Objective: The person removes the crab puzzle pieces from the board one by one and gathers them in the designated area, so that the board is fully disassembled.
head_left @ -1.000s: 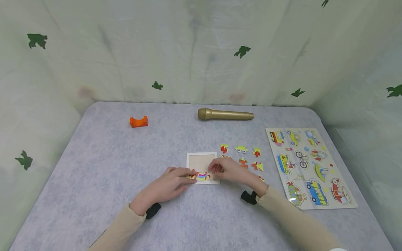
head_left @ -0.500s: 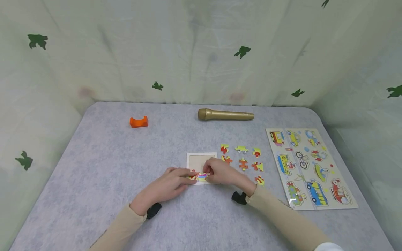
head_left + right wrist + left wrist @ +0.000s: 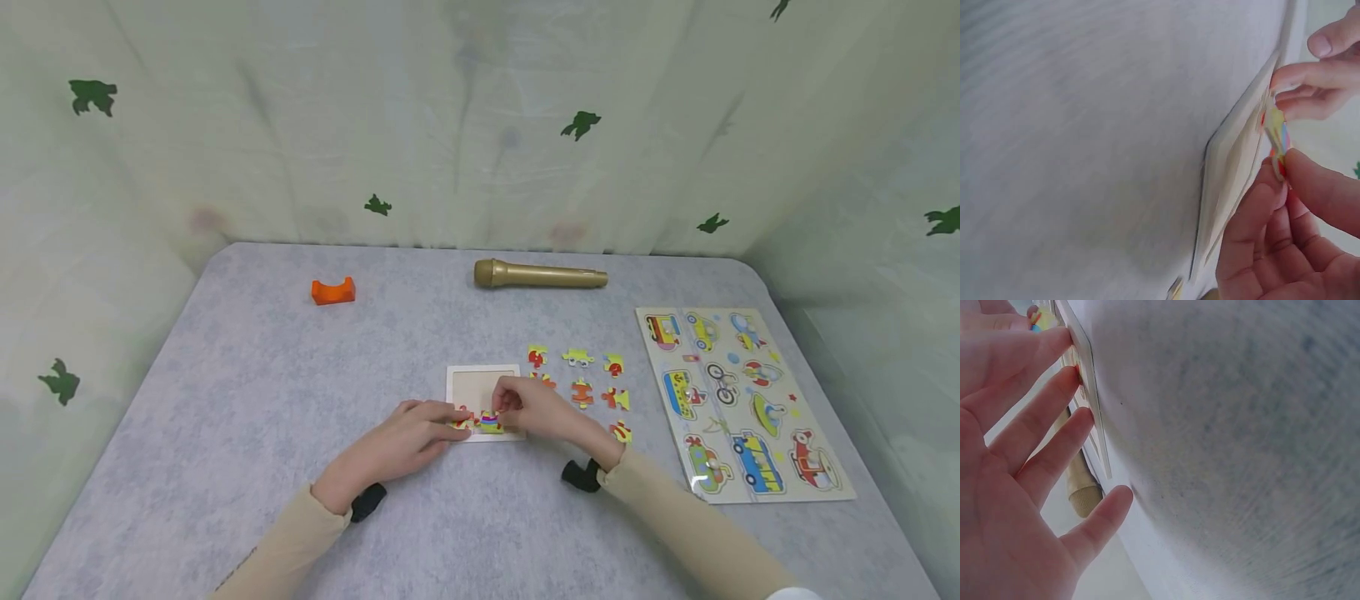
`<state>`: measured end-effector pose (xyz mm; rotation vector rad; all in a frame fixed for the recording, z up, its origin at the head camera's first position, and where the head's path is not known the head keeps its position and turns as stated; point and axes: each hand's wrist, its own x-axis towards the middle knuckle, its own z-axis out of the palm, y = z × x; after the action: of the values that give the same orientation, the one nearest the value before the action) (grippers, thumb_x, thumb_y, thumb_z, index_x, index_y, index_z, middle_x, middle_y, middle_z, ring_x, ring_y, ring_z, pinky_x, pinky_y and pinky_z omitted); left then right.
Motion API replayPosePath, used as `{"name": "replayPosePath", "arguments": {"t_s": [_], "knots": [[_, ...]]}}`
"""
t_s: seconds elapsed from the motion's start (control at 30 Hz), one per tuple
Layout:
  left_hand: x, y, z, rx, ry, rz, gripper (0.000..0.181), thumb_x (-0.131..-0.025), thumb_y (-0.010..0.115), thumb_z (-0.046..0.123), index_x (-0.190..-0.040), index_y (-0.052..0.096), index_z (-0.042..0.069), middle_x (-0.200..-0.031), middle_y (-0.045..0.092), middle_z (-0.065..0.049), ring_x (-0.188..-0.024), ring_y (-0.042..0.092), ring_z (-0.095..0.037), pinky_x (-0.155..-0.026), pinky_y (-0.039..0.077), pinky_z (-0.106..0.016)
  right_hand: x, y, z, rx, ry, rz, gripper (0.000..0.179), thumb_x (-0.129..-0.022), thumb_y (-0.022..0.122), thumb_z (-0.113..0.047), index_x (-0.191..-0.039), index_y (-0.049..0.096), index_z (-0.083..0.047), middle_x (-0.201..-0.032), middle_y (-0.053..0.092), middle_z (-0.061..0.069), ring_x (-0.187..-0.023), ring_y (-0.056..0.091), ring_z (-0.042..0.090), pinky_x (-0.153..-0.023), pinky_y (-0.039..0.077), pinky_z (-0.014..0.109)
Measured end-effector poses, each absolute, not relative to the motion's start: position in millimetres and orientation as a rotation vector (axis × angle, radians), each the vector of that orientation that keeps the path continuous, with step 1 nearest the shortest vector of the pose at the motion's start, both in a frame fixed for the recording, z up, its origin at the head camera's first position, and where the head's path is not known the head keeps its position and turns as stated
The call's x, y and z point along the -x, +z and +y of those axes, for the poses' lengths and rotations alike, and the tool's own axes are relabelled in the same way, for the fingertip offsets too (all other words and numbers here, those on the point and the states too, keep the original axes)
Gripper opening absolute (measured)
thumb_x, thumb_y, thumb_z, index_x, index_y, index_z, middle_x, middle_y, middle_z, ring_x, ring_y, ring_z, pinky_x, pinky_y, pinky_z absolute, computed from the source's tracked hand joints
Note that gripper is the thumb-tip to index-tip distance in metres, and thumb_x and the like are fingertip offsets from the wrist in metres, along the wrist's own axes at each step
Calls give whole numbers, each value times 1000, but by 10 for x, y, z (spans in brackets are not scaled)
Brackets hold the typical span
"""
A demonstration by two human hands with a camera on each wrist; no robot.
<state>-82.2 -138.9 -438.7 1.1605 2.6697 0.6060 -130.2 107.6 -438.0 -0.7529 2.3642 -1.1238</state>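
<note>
Between the thumb and fingers of my right hand [image 3: 543,412] a rainbow-patterned jigsaw piece [image 3: 490,423] is pinched, over the lower part of a small square puzzle tray [image 3: 449,385]. In the right wrist view this piece [image 3: 1277,134] stands tilted, off the tray floor at its near end. My left hand [image 3: 405,442] has its fingers stretched out, their tips resting on a red and yellow jigsaw piece [image 3: 462,422] in the tray's lower left corner. The left wrist view shows the fingers [image 3: 1047,434] spread along the tray edge.
Several loose jigsaw pieces [image 3: 582,393] lie in rows right of the tray. Farther right is a vehicle puzzle board [image 3: 738,408]. A gold microphone [image 3: 540,274] and an orange block with a curved notch [image 3: 333,292] lie toward the table's back edge.
My right hand went left with the rainbow jigsaw piece, then came slightly back to the right. My left hand has stayed in place on the corner piece.
</note>
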Motion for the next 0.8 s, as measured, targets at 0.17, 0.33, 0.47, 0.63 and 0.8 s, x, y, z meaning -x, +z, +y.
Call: {"name": "replayPosePath", "arguments": {"t_s": [0.17, 0.33, 0.47, 0.63, 0.8], "knots": [[822, -4385, -1386, -1162, 603, 2670, 28, -93, 61, 12, -120, 69, 15, -133, 56, -1, -124, 47, -24, -94, 37, -51, 1309, -4327, 1294, 737, -1174, 2400, 16, -82, 67, 7, -86, 61, -7, -78, 57, -2, -74, 53, 14, -66, 46, 27], [818, -4379, -1388, -1180, 580, 2692, 28, -93, 62, 12, -119, 70, 16, -132, 57, -1, -123, 48, -23, -93, 37, -51, 1303, -4299, 1565, 680, -1160, 2440, 13, -83, 67, 4, -86, 62, -7, -79, 58, -1, -74, 53, 16, -65, 46, 27], [815, -4376, -1392, -1190, 575, 2702, 28, -92, 63, 12, -119, 70, 16, -131, 58, 0, -122, 49, -22, -93, 37, -51, 1290, -4297, 1780, 631, -1138, 2466, 10, -84, 68, 2, -86, 63, -7, -79, 59, -1, -73, 54, 16, -63, 47, 27], [816, -4380, -1396, -1190, 584, 2703, 28, -92, 63, 11, -119, 70, 16, -131, 58, -1, -122, 49, -21, -92, 37, -50, 1273, -4321, 2012, 585, -1127, 2446, 7, -85, 66, 2, -86, 63, -5, -78, 58, 0, -71, 53, 17, -62, 47, 27], [818, -4385, -1393, -1189, 589, 2701, 28, -92, 62, 11, -119, 70, 15, -132, 57, 0, -123, 48, -22, -93, 36, -51, 1249, -4373, 2154, 578, -1084, 2435, 7, -84, 65, 2, -84, 63, -5, -76, 57, -1, -66, 50, 15, -58, 44, 26]]}}
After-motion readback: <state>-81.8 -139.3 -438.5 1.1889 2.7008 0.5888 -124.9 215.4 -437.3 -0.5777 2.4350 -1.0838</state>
